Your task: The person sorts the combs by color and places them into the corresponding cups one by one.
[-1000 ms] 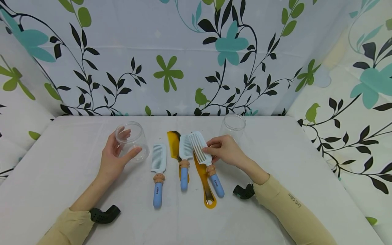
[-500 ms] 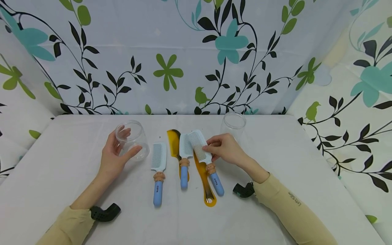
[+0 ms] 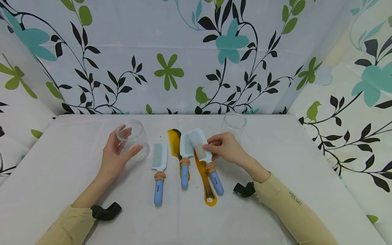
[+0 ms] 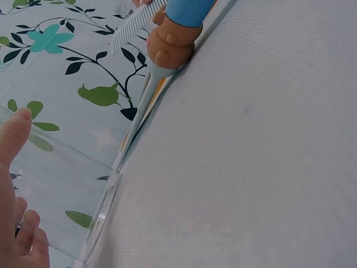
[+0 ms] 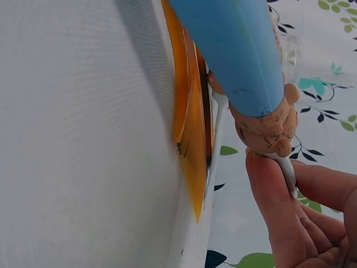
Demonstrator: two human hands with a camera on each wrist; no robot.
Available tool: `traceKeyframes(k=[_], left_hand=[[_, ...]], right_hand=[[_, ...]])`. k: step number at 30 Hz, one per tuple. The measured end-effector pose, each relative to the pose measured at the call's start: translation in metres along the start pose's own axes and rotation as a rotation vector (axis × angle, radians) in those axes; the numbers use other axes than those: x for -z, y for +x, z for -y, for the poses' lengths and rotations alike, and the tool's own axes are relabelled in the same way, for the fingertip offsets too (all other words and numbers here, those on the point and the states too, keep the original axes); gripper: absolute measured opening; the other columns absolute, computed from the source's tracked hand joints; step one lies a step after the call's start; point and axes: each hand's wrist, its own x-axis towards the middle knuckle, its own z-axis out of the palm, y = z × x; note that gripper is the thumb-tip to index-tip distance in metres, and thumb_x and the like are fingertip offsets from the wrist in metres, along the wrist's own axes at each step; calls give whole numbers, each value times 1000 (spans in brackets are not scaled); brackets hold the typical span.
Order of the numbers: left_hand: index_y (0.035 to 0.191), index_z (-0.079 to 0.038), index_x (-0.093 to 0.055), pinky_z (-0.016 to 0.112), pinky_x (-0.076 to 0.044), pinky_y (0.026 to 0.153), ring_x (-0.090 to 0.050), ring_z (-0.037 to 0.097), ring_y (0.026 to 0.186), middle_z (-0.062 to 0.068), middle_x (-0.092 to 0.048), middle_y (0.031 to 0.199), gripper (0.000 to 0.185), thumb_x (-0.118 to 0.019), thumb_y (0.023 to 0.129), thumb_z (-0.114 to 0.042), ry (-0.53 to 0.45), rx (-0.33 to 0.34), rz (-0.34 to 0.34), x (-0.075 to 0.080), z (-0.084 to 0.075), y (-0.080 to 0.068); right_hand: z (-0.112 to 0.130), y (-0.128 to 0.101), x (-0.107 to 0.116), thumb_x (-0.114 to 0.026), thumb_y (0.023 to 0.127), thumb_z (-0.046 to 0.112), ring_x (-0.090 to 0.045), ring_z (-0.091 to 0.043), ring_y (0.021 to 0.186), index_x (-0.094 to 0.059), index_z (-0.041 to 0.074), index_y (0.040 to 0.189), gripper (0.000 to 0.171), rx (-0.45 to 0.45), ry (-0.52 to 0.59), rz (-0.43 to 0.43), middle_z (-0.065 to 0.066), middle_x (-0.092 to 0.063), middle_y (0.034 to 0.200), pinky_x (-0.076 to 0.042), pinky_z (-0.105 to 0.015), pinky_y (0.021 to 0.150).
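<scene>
The right hand (image 3: 226,148) pinches the white head of a blue-handled comb (image 3: 204,157), its fingers (image 5: 276,209) curled at the toothed end, the comb lying across an amber comb (image 3: 200,170) on the white table (image 3: 61,170); the left hand (image 3: 114,156) curls round a clear jar (image 3: 133,137) standing left of two more blue-handled combs (image 3: 158,170); a second clear jar (image 3: 234,123) stands just behind the right hand.

The right hand (image 3: 226,148) raises the white comb (image 3: 204,159) slightly toward the upper part of the frame, its blue handle end now sitting a little higher over the amber comb (image 3: 204,177).
</scene>
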Motion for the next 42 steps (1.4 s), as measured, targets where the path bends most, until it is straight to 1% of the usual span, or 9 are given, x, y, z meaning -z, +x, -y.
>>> traceKeyframes(k=[6, 12, 16, 19, 22, 24, 28, 35, 42], left_hand=[[155, -16, -29, 24, -31, 120, -40, 20, 143, 12, -47, 152, 84, -77, 87, -7, -14, -14, -4, -2, 1, 2], [155, -15, -29, 25, -31, 120, -39, 21, 143, 11, -46, 153, 84, -77, 87, -9, -10, -2, -2, -2, 0, 3], [156, -15, -29, 25, -31, 120, -39, 22, 143, 11, -46, 153, 84, -77, 87, -10, -7, 4, -1, -2, -1, 3], [155, -15, -29, 25, -31, 120, -39, 22, 143, 11, -46, 153, 84, -77, 87, -10, -7, 4, -1, -2, 0, 3], [155, -15, -29, 26, -31, 120, -39, 22, 143, 11, -46, 153, 84, -77, 87, -10, -11, -1, -1, -3, 0, 3], [155, -16, -29, 25, -31, 120, -39, 21, 143, 11, -46, 152, 84, -77, 87, -9, -15, -6, -1, -3, 1, 3], [155, -16, -29, 24, -31, 120, -39, 21, 143, 11, -47, 152, 83, -77, 87, -9, -21, -9, -1, -4, 1, 3], [155, -17, -30, 33, -31, 121, -39, 21, 144, 9, -47, 152, 83, -77, 87, -12, 0, 11, -9, -2, 0, 2], [156, -17, -28, 31, -30, 122, -38, 20, 144, 9, -46, 153, 84, -77, 87, -11, 1, 19, 0, 0, 2, 1]], right_hand=[[1, 1, 2, -72, 92, 17, -71, -27, 60, -71, -3, 109, 26, 15, 4, -4, -12, -74, 85, -63, -35, 63], [1, 0, 2, -73, 92, 17, -72, -31, 62, -71, -3, 109, 26, 7, 1, -15, -11, -74, 84, -63, -34, 63], [3, -1, 3, -73, 92, 18, -72, -26, 60, -71, -3, 109, 27, 9, 4, -18, -12, -75, 86, -63, -34, 63], [2, -1, 3, -73, 92, 17, -71, -22, 60, -71, -3, 109, 26, 9, 14, -21, -13, -75, 88, -63, -39, 64], [2, 0, 3, -73, 92, 15, -71, -22, 62, -71, -4, 109, 26, 8, 25, -26, -14, -76, 90, -63, -43, 65], [1, 0, 3, -73, 92, 15, -71, -22, 63, -71, -4, 109, 26, 8, 29, -29, -15, -76, 90, -63, -44, 66], [2, -1, 5, -72, 92, 16, -72, -22, 65, -70, -5, 109, 27, 14, 37, -33, -15, -76, 91, -63, -42, 65], [5, 0, 4, -72, 93, 18, -73, -25, 66, -71, -4, 108, 27, 26, 63, -42, -15, -76, 91, -63, -36, 65], [8, 0, 1, -71, 93, 18, -73, -24, 66, -71, -3, 108, 26, 42, 68, -45, -15, -76, 91, -63, -34, 65]])
